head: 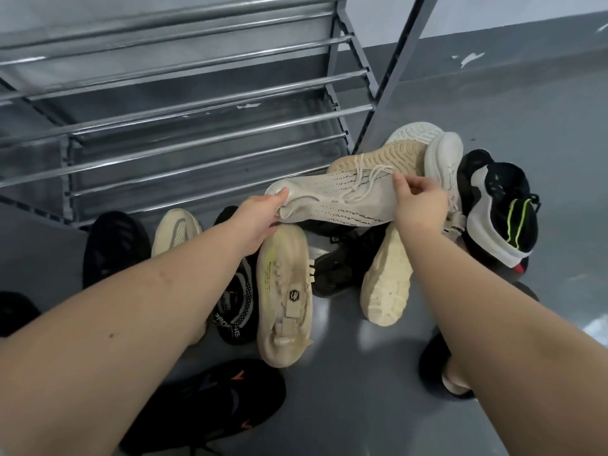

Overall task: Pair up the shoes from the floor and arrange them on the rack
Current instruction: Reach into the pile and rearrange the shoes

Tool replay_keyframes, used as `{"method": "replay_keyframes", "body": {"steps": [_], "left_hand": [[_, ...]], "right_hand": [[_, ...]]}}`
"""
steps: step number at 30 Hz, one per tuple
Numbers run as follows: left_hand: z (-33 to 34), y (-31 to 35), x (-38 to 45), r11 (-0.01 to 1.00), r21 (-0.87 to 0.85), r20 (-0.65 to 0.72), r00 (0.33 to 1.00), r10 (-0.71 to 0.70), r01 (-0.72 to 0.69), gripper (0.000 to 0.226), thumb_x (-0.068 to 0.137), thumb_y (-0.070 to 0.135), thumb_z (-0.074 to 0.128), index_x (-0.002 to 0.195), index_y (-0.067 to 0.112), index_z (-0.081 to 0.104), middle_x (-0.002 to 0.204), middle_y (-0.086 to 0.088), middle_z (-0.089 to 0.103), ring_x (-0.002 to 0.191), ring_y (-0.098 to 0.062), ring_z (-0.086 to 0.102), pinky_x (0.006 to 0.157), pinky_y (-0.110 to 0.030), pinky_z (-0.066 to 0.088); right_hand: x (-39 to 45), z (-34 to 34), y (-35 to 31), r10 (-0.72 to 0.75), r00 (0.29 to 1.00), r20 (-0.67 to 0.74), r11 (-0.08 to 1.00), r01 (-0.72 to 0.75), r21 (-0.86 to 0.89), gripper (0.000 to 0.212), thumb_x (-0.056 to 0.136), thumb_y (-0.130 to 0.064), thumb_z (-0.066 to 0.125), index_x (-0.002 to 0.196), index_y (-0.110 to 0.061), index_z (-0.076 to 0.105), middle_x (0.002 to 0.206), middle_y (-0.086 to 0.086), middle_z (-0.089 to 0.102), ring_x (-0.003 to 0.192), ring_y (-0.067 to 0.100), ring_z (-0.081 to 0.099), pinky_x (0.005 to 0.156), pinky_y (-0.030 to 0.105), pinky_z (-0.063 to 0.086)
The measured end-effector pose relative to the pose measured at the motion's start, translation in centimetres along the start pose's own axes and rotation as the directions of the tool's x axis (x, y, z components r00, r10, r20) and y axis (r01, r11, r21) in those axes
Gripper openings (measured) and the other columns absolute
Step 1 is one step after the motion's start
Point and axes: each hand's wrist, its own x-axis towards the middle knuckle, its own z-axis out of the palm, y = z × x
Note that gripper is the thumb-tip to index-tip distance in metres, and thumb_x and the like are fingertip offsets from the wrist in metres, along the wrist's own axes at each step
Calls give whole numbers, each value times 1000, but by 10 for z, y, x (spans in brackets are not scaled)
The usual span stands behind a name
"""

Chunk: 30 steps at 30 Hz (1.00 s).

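Shoe (332, 200), beige knit with laces, is held above the pile on the floor (362, 390), just near the rack (197, 126). Left hand (260, 222) grips its one end with curled fingers; right hand (419, 202) pinches it at the laces. Cream shoe (284, 294) lies below, black shoes (345, 261) around

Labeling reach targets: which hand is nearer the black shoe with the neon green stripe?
Right. The right hand pinches the beige knit shoe just left of the black shoe with the neon green stripe; the left hand grips that beige shoe's far end.
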Motion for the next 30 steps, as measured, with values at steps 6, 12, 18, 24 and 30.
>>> {"method": "replay_keyframes", "body": {"steps": [6, 12, 18, 24, 30], "left_hand": [[-44, -15, -38, 993, 119, -140, 990, 36, -19, 48, 92, 41, 53, 128, 9, 50, 124, -4, 56, 112, -23, 54, 102, -34, 43], [-84, -51, -81, 696, 714, -209, 928, 309, -71, 37, 88, 45, 56, 110, 16, 55, 136, -8, 41, 118, -26, 46, 96, -33, 36], [-99, -68, -114, 794, 591, -59, 973, 222, -145, 69, 89, 55, 46, 145, 20, 27, 151, -4, 32, 131, -28, 42, 107, -40, 34], [-87, -91, -134, 849, 507, 149, 985, 85, -150, 58, 90, 61, 37, 118, 15, 59, 118, -2, 62, 107, -21, 57, 97, -34, 41], [-79, -103, -140, 896, 424, 107, 990, 93, -130, 61, 89, 63, 37, 123, 16, 58, 117, -3, 64, 107, -21, 57, 97, -36, 41]], "right_hand": [[-41, -1, -9, -83, 993, 81, 992, 90, -87, 35, 97, -35, 49, 114, -9, 63, 98, 1, 64, 87, 12, 54, 75, 24, 38], [-78, -6, -24, -128, 968, 215, 985, 149, -85, 31, 94, -32, 55, 102, -5, 67, 82, 1, 61, 80, 17, 54, 77, 33, 46], [-111, -11, -52, -166, 900, 403, 964, 233, -124, 25, 93, -32, 57, 88, -9, 68, 70, -3, 59, 72, 15, 54, 76, 36, 50], [-137, -25, -50, -165, 896, 411, 962, 239, -134, 21, 89, -32, 64, 83, -12, 67, 71, -5, 61, 72, 12, 54, 65, 22, 45], [-153, -31, -22, 102, 963, 248, 985, -132, 110, 56, 82, -44, 69, 124, -10, 55, 101, 1, 62, 96, 20, 61, 86, 39, 55]]}}
